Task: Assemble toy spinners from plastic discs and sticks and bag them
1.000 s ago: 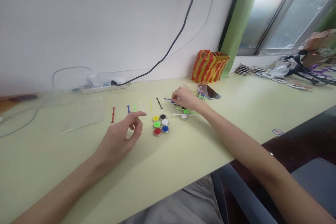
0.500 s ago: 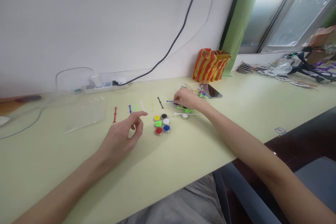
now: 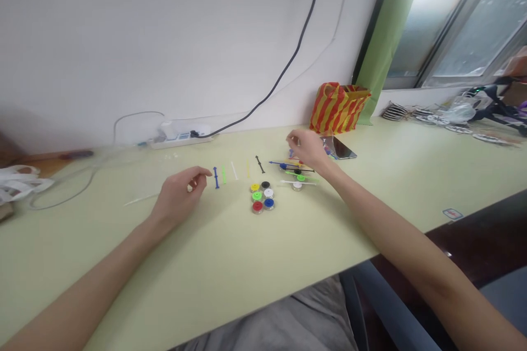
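Observation:
At the left end of a row of small plastic arrows, my left hand has its fingers curled together. A blue arrow lies just beside its fingertips, and the red arrow is hidden. Further right lie a green arrow, a white arrow, a yellow arrow and a black arrow. My right hand reaches down with fingers pinched behind a group of spinners, including a blue spinner and a white spinner. What its fingertips hold is hidden.
Round spinner bases, among them a red base and a blue base, stand between my hands. Behind my right hand are a phone and a striped bag. A power strip lies along the wall.
My left hand has moved left, over where the red arrow lay. My right hand has shifted back from the blue spinner, uncovering it. The view has turned slightly left.

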Motion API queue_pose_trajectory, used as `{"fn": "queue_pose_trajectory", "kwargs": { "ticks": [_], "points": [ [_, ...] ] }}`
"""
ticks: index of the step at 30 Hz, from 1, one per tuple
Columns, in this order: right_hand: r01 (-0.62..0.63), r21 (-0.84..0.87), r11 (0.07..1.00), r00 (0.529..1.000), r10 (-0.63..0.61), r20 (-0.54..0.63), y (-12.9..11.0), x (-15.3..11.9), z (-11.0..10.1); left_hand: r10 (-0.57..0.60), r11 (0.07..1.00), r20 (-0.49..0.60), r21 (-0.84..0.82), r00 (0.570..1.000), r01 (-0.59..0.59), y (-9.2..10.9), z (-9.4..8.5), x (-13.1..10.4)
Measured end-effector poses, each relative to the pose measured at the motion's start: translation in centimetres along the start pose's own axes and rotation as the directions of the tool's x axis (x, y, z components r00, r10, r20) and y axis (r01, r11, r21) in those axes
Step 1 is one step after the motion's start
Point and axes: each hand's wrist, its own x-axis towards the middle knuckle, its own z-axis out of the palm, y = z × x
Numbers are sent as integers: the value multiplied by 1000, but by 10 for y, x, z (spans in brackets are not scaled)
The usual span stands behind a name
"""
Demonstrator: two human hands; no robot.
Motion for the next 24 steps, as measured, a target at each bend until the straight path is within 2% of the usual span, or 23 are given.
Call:
{"fn": "queue_pose_trajectory", "kwargs": {
  "ticks": [2,5,7,9,10,11,12,13,14,16,18,21,24],
  "points": [
    [-104,7,995,990,104,-92,16,3,-1,-7,1000,-15,-5,1000,7,-6,0,2],
    [-214,20,977,960,214,-178,38,5,0,63,997,-17,50,998,-62,-7,0,4],
    [-231,20,973,954,230,-191,46,4,1,115,981,-39,162,993,-107,-14,-3,8],
    [-228,26,973,955,228,-187,48,2,4,96,941,-77,332,992,-65,-33,-8,13],
    [-220,29,975,958,222,-181,47,1,6,44,905,-75,425,996,-8,-46,-12,15],
    [-210,33,977,962,213,-174,45,0,7,-55,860,-80,503,995,88,-61,-15,15],
    [-198,36,979,965,202,-167,43,-1,8,-190,814,-67,547,979,196,-77,-19,15],
    [-186,41,982,969,190,-160,41,-1,9,-337,777,-3,564,941,280,-91,-22,14],
    [-173,44,984,972,178,-154,38,-1,10,-406,762,34,564,913,318,-105,-24,12],
    [-145,44,988,978,150,-143,34,-1,11,-453,762,104,560,885,325,-123,-26,9],
    [-121,37,992,983,125,-135,31,-1,10,-464,772,154,554,872,312,-130,-26,8],
    [-100,32,994,986,103,-133,26,-1,7,-462,787,190,539,866,301,-128,-27,10],
    [-83,38,996,989,87,-120,19,-3,5,-472,789,179,523,863,323,-119,-30,11]
  ]
}}
